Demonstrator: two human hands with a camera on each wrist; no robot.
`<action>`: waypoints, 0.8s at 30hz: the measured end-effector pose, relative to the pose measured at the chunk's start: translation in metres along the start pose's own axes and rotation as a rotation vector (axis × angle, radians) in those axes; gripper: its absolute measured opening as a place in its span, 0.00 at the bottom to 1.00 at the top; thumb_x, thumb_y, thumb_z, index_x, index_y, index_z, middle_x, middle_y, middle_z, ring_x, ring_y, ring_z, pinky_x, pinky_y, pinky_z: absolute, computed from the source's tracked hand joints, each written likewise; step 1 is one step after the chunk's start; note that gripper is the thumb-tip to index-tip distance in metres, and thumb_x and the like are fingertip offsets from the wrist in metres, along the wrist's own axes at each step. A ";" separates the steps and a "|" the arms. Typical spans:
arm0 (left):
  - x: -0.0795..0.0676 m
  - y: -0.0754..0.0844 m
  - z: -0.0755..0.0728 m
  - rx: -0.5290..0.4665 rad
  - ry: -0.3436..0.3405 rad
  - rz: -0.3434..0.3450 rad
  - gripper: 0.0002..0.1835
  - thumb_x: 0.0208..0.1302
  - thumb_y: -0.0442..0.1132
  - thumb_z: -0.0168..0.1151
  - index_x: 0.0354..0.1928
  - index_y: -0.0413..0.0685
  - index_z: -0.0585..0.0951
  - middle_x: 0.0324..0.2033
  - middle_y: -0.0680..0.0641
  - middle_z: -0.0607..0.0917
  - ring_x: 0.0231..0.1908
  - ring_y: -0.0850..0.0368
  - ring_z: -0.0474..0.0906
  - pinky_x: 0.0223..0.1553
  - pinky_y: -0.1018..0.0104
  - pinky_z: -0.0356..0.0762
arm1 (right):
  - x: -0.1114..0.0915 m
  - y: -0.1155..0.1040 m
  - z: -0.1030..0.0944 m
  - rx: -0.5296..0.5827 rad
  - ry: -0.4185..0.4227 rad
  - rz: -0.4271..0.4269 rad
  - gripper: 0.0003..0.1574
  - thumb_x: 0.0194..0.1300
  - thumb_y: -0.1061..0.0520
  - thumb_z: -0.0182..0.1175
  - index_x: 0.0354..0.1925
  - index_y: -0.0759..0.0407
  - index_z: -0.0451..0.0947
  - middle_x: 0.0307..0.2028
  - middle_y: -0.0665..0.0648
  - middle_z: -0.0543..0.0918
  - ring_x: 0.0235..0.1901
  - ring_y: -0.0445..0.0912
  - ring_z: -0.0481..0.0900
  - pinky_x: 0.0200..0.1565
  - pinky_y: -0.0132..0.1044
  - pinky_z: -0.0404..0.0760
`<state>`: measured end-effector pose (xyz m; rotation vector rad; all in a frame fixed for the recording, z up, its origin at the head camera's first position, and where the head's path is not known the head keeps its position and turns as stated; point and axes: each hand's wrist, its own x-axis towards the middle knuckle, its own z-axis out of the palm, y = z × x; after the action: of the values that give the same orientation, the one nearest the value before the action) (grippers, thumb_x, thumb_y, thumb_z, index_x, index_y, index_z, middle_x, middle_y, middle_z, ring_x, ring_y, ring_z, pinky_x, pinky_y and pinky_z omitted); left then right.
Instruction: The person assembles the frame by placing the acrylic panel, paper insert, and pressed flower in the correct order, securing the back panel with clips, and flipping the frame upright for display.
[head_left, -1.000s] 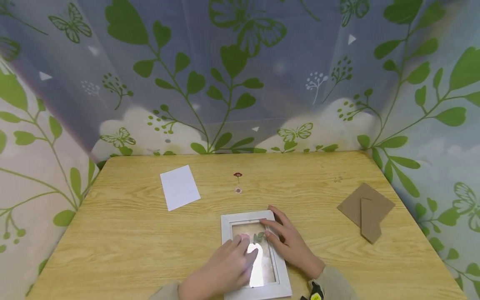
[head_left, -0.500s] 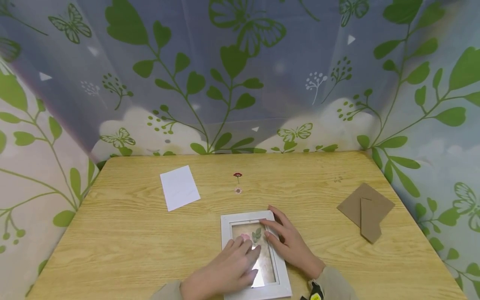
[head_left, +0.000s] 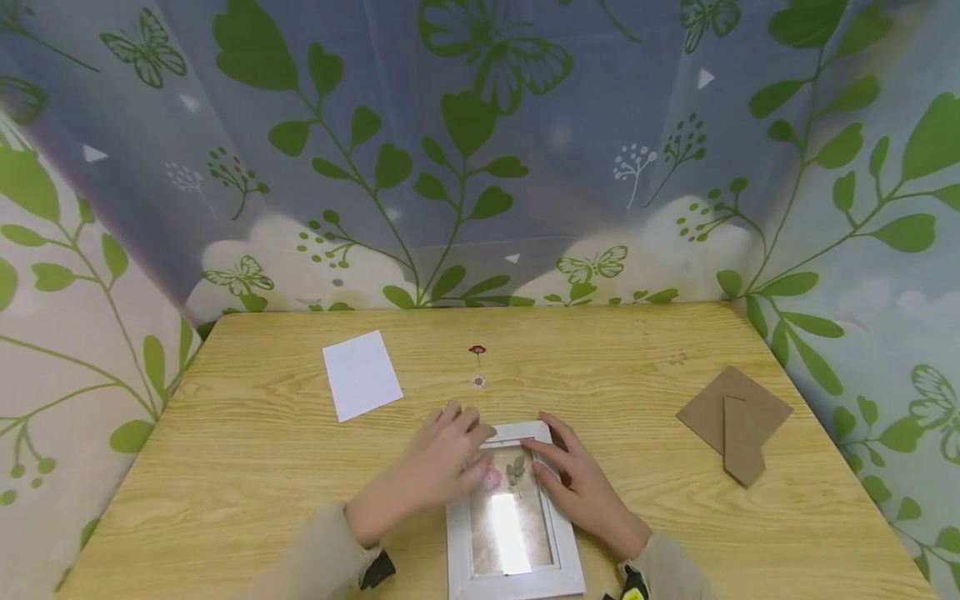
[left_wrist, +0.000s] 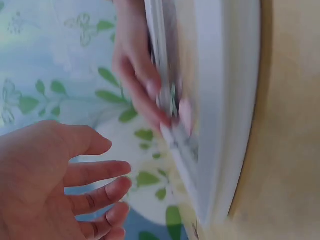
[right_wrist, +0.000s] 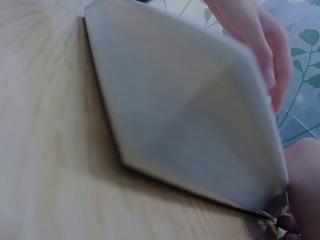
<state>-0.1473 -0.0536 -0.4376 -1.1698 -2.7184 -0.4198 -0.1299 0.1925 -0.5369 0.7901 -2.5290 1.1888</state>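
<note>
A white picture frame (head_left: pixel 517 587) with a clear pane lies near the table's front edge. Under or on the pane show a pink flower (head_left: pixel 492 479) and a green leaf sprig (head_left: pixel 515 471). My left hand (head_left: pixel 442 458) hovers over the frame's upper left corner, fingers loosely bent; the left wrist view shows this hand (left_wrist: pixel 75 175) with its fingers apart and nothing in them. My right hand (head_left: pixel 585 492) rests on the frame's right side, its fairly straight fingers lying across the rim near the top right corner. In the right wrist view the frame's side (right_wrist: pixel 180 100) fills the middle.
A white sheet of paper (head_left: pixel 363 376) lies at the back left. Behind the frame are a dark red flower (head_left: pixel 477 351) and a small pale pink flower (head_left: pixel 478 382). A brown backing board with a stand (head_left: pixel 738 421) lies at the right. Patterned cloth hangs behind the table.
My left hand has lifted off the pane and moved up and left to the frame's upper left corner, uncovering the pink flower. The leaf sprig shifted slightly. My right hand stays put.
</note>
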 end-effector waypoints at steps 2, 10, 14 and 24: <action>0.010 -0.011 -0.004 -0.007 0.008 -0.030 0.13 0.64 0.42 0.64 0.46 0.43 0.85 0.35 0.48 0.79 0.34 0.54 0.68 0.35 0.60 0.70 | 0.000 0.000 0.000 -0.006 0.008 -0.006 0.22 0.68 0.61 0.61 0.60 0.54 0.79 0.70 0.67 0.64 0.67 0.63 0.65 0.65 0.52 0.66; 0.057 -0.059 -0.002 -0.104 -0.053 -0.217 0.09 0.66 0.40 0.64 0.41 0.42 0.85 0.31 0.46 0.81 0.32 0.51 0.74 0.32 0.59 0.75 | 0.000 -0.004 0.002 -0.017 0.048 0.004 0.22 0.66 0.63 0.63 0.58 0.56 0.80 0.69 0.68 0.64 0.68 0.63 0.65 0.64 0.52 0.66; 0.074 -0.079 0.011 -0.163 -0.099 -0.321 0.10 0.65 0.42 0.66 0.39 0.42 0.85 0.34 0.46 0.82 0.35 0.52 0.76 0.35 0.58 0.76 | 0.000 -0.006 0.003 -0.013 0.054 0.030 0.21 0.66 0.63 0.63 0.58 0.55 0.81 0.70 0.66 0.64 0.68 0.61 0.64 0.66 0.46 0.64; 0.091 -0.097 0.037 -0.205 -0.185 -0.425 0.12 0.62 0.44 0.69 0.32 0.45 0.78 0.32 0.48 0.78 0.31 0.54 0.72 0.32 0.60 0.72 | 0.000 -0.006 0.005 -0.032 0.085 0.040 0.19 0.67 0.62 0.63 0.56 0.54 0.82 0.68 0.67 0.67 0.67 0.61 0.66 0.62 0.53 0.69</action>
<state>-0.2813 -0.0434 -0.4686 -0.6875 -3.1520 -0.6881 -0.1269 0.1855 -0.5360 0.6703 -2.4995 1.1654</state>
